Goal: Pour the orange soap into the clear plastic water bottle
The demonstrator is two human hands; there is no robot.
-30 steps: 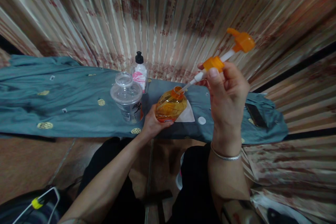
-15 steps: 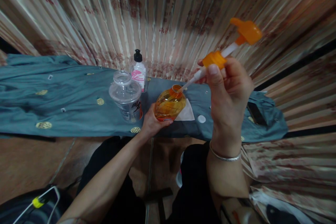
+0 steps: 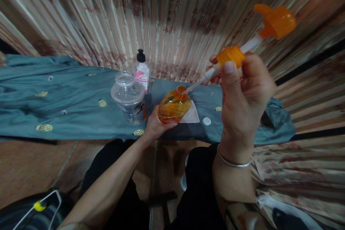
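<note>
Person's L hand (image 3: 156, 125) is clamped round the lower left side of an amber plastic bottle (image 3: 174, 107), mid-table, tilted w/ its open neck to the far right. R hand (image 3: 241, 86), up to the right & well apart from the L, pinches the ridged collar of an orange pump dispenser (image 3: 231, 56) btwn thumb & fingers; pump is held aslant, its thin tube running down-left into the bottle's mouth. Left of bottle: clear plastic container (image 3: 128, 102) w/ narrow neck on top; just beyond it, black-topped bottle (image 3: 142, 76), pink & white label. White sheet (image 3: 193, 114) lies at the amber bottle's right, then a small white disc (image 3: 206, 121). All on teal patterned cloth (image 3: 75, 106); striped curtain (image 3: 159, 18) at far side.
</note>
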